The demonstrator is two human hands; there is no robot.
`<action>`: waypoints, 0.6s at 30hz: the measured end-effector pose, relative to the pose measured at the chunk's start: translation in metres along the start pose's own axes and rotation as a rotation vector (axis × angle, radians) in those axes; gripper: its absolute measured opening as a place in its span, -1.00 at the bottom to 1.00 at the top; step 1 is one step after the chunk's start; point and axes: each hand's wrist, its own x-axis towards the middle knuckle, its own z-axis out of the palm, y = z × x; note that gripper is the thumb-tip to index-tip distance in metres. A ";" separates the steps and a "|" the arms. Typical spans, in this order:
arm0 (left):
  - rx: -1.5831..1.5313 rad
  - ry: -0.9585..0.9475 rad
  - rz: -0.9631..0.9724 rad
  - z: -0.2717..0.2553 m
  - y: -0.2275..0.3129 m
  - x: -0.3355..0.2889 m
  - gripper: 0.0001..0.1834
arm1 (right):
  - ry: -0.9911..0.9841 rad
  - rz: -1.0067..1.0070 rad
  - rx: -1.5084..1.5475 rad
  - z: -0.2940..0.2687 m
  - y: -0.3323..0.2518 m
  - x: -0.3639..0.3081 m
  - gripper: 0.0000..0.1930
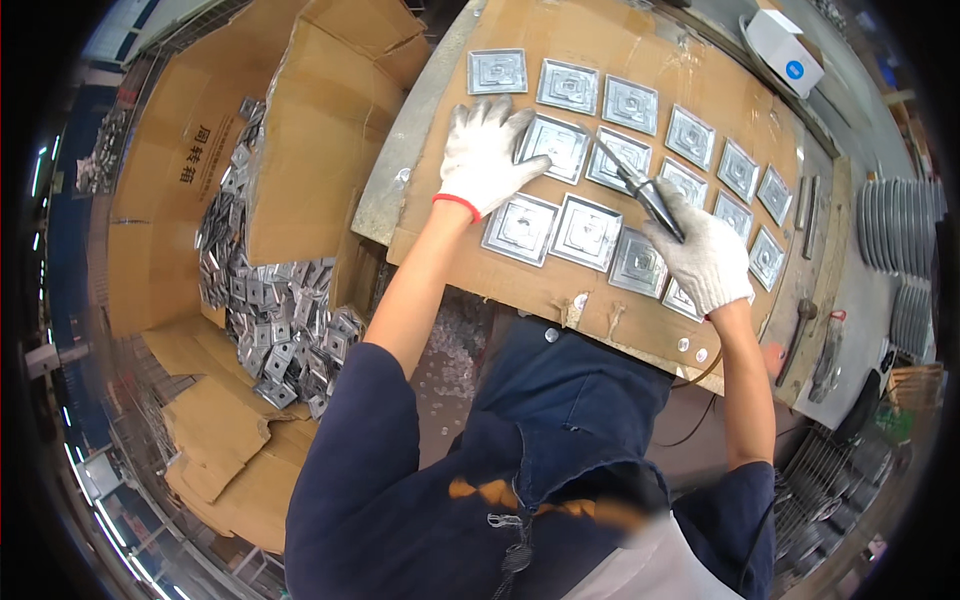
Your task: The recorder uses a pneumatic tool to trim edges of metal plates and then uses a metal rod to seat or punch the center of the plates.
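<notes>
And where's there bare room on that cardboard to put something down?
On the brown cardboard sheet, there's bare room beyond the back row of square silver metal plates, and a thin strip between the front row and the near edge. The middle is crowded: plates, the white-gloved left hand, and the white-gloved right hand holding a black-handled pointed tool.

This is a workshop, a metal-parts one by all I can see around me. Square metal plates (569,85) sit in rows on a cardboard-topped counter (377,205), and beside it a big carton (330,120) is heaped with small metal pieces (275,330). Over on the other side I see hand tools (794,345) lying about, with grey discs (893,225) stacked past them. White work gloves (488,155) on the person at the counter and small bits scattered over the floor (430,405) also speak of a shop floor.
</notes>
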 end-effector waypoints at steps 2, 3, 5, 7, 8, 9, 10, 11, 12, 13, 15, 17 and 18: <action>-0.008 0.011 0.014 -0.002 0.003 -0.004 -0.16 | -0.007 -0.038 -0.030 0.003 -0.003 -0.001 -0.39; -0.016 0.026 0.022 -0.002 0.004 -0.005 -0.16 | -0.009 -0.034 -0.027 0.005 -0.001 -0.002 -0.39; -0.023 -0.001 0.015 -0.009 0.009 -0.002 -0.16 | -0.042 -0.024 -0.077 0.010 0.002 -0.004 -0.39; -0.032 -0.027 0.006 -0.012 0.011 0.000 -0.16 | -0.002 -0.051 -0.075 0.018 0.009 -0.007 -0.40; -0.026 -0.016 0.011 -0.011 0.011 0.000 -0.17 | 0.045 -0.078 -0.077 0.020 0.011 -0.008 -0.41; -0.021 -0.005 0.016 -0.010 0.011 0.000 -0.17 | 0.041 -0.077 -0.076 0.020 0.011 -0.008 -0.41; -0.021 -0.009 0.016 -0.009 0.010 -0.002 -0.17 | 0.025 -0.076 -0.080 0.020 0.011 -0.009 -0.41; -0.011 0.029 0.020 -0.007 0.008 -0.004 -0.18 | 0.011 -0.075 -0.086 0.020 0.010 -0.009 -0.41; -0.001 0.066 0.026 -0.006 0.006 -0.005 -0.18 | 0.009 -0.073 -0.084 0.022 0.009 -0.009 -0.41; -0.005 0.063 0.030 -0.005 0.006 -0.004 -0.18 | 0.014 -0.076 -0.093 0.022 0.010 -0.009 -0.42; -0.026 0.062 0.035 -0.005 0.006 -0.003 -0.19 | 0.018 -0.073 -0.103 0.022 0.010 -0.009 -0.42; -0.023 0.058 0.032 -0.006 0.006 -0.004 -0.19 | 0.015 -0.082 -0.095 0.023 0.006 -0.004 -0.42; -0.019 0.055 0.028 -0.007 0.006 -0.004 -0.20 | 0.014 -0.083 -0.094 0.023 0.005 -0.004 -0.42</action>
